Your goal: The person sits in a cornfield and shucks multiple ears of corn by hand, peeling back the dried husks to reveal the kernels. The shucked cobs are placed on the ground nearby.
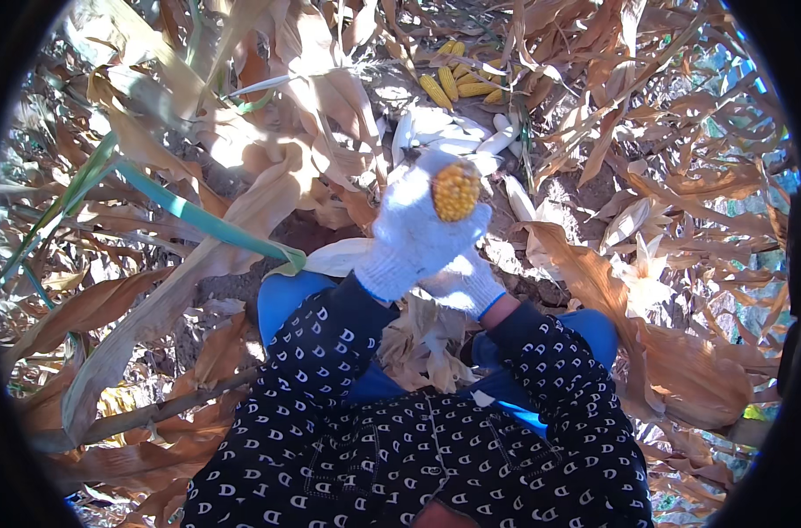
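Both hands wear white knitted work gloves and meet in front of me. My left hand (414, 218) is wrapped around a yellow ear of corn (455, 191), whose kernelled end points up toward the camera. Lower and to the right, my right hand (466, 280) is pressed close beneath the left one; its fingers are mostly hidden, so what they grip does not show. Pale husks (448, 135) lie on the soil just beyond the gloves. Farther off, several husked yellow corn ears (474, 82) lie together in a pile.
Dry brown corn leaves (579, 264) and stalks crowd both sides. A long green leaf (202, 221) reaches in from the left to my knee (295, 297). An ear still in its husk (628, 221) lies at the right. Crumpled husks (427, 350) lie between my legs.
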The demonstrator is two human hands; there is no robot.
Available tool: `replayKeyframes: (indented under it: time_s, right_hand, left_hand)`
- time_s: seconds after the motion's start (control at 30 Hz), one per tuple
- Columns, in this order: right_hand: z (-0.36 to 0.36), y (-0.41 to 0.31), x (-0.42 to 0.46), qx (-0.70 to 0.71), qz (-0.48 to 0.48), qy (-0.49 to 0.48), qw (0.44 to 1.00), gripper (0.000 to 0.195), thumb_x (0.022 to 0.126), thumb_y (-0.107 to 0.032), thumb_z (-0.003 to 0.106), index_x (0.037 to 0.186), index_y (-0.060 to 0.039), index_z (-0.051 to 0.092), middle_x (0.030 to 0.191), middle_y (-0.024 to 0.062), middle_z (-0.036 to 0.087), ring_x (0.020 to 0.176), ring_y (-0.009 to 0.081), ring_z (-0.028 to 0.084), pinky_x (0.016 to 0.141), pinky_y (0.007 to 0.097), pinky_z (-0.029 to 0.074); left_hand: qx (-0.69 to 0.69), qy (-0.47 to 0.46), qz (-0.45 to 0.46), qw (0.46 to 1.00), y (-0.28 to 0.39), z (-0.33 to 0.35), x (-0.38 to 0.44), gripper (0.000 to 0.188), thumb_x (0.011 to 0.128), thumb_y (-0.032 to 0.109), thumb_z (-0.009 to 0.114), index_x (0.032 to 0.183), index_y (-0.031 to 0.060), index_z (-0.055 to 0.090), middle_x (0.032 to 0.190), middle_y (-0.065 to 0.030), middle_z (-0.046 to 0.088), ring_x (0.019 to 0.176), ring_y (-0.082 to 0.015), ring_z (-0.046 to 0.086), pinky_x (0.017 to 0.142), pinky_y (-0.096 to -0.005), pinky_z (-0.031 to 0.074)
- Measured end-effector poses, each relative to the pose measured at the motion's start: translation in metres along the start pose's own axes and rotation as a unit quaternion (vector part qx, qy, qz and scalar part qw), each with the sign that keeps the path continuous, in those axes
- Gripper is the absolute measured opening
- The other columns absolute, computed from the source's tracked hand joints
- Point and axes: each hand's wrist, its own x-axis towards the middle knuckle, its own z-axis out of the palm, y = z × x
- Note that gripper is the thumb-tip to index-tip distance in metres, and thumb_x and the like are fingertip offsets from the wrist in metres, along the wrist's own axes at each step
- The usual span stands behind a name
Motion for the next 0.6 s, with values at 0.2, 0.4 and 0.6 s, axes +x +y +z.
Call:
replayKeyframes:
  time_s: [0.2, 0.4, 0.6]
  right_hand:
    - [-0.042, -0.069, 0.033, -0.132, -0.124, 0.129, 0.975, 0.068, 0.088, -0.043, 0.079, 0.139, -0.0032, 0.060, 0.116, 0.0184, 0.073, 0.100, 0.0367, 0.073, 0.086, 0.0451, 0.059]
    - [-0.070, -0.078, 0.026, -0.215, -0.194, 0.139, 0.947, 0.053, 0.085, -0.035, 0.080, 0.128, -0.0061, 0.068, 0.113, 0.0153, 0.074, 0.096, 0.0343, 0.074, 0.082, 0.0426, 0.060]
    - [-0.080, -0.084, 0.019, -0.265, -0.155, 0.143, 0.941, 0.048, 0.088, -0.037, 0.079, 0.129, -0.0129, 0.068, 0.115, 0.0137, 0.073, 0.102, 0.0336, 0.073, 0.084, 0.0440, 0.060]
  left_hand:
    - [-0.583, 0.012, -0.146, 0.799, -0.085, -0.049, 0.032, 0.033, 0.101, 0.030, 0.068, 0.118, 0.0025, 0.060, 0.107, -0.0099, 0.067, 0.098, -0.0244, 0.068, 0.085, -0.0392, 0.058]
    - [-0.722, -0.032, -0.082, 0.686, -0.085, -0.051, 0.040, 0.027, 0.108, 0.032, 0.053, 0.116, 0.0072, 0.059, 0.103, -0.0101, 0.062, 0.101, -0.0263, 0.062, 0.091, -0.0428, 0.054]
    - [-0.630, 0.153, -0.108, 0.754, -0.085, -0.072, 0.038, 0.023, 0.102, 0.028, 0.060, 0.116, 0.0105, 0.065, 0.108, -0.0101, 0.066, 0.105, -0.0328, 0.066, 0.100, -0.0549, 0.053]
